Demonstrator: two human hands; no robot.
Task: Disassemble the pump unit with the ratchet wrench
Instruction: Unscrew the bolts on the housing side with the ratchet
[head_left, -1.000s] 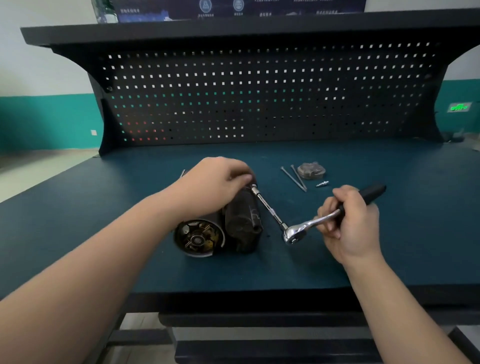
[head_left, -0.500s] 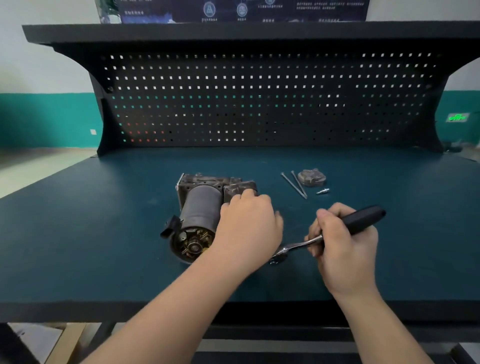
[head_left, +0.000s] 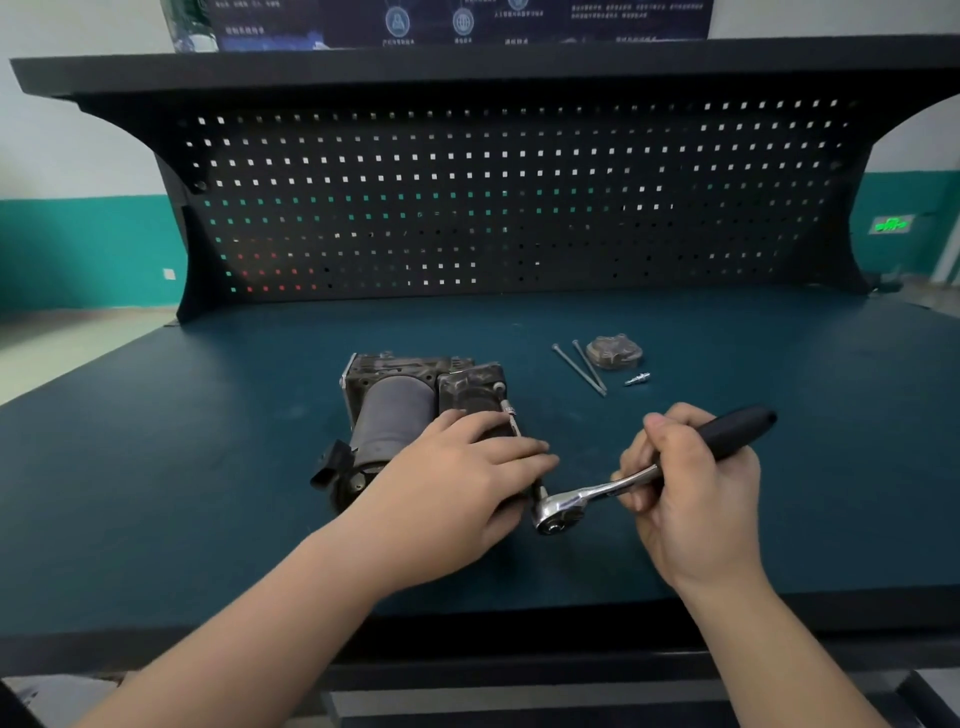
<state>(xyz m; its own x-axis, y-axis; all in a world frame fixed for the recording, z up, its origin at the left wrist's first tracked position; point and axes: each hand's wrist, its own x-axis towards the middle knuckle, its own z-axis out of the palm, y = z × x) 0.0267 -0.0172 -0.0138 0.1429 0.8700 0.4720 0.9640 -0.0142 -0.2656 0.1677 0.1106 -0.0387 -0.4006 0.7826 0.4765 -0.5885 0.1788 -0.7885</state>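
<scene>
The pump unit (head_left: 415, 410) lies mid-counter (head_left: 208, 467), with the left hand (head_left: 457, 483) resting flat-fingered across it. Beside it, the right hand (head_left: 691, 483) grips the ratchet wrench (head_left: 649, 473). The poster's (head_left: 467, 21) writing is unreadable.

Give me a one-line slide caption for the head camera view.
Left hand steadies the pump unit while the right hand grips the ratchet wrench on the workbench.
</scene>
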